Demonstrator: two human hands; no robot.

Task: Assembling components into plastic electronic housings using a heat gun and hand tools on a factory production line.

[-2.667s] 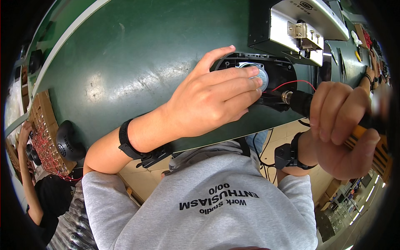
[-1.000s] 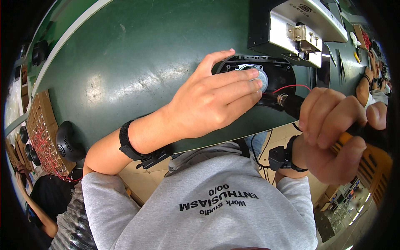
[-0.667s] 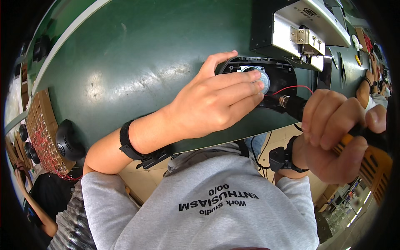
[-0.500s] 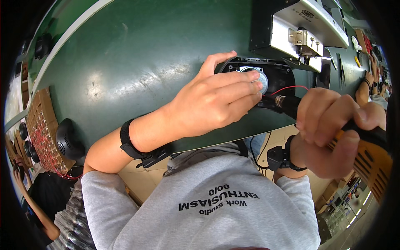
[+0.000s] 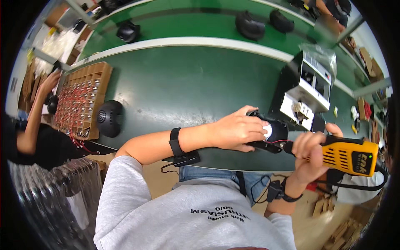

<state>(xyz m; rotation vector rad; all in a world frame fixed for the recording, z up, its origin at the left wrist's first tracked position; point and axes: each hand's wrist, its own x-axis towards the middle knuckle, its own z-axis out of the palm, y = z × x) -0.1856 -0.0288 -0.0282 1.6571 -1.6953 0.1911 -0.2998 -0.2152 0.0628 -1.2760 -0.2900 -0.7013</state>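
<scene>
At the far left, a co-worker's arm reaches toward a divided cardboard box, whose compartments hold round metal parts with red wires. Just right of the box, a black perforated housing sits on the green surface. Behind a pale rail, more black housings stand apart along a green strip.

The left hand, a dark band on its wrist, lies palm down with its fingers spread and slightly bent. Some fingertips rest on a round metal disc inside an open black shell; whether the hand also grips the shell is hidden. That shell lies on the surface near its front edge, and a thin red wire runs across it beside the disc.

Just beyond the shell stands a black-and-silver machine. Farther right, the right hand has its fingers closed around the dark front part of a yellow-and-black power tool, with one finger showing above it. The tool's metal nose points left at the shell's near side; its tip is too small to make out. A green light glows at the rear of the yellow body, and a black cord loops below.
</scene>
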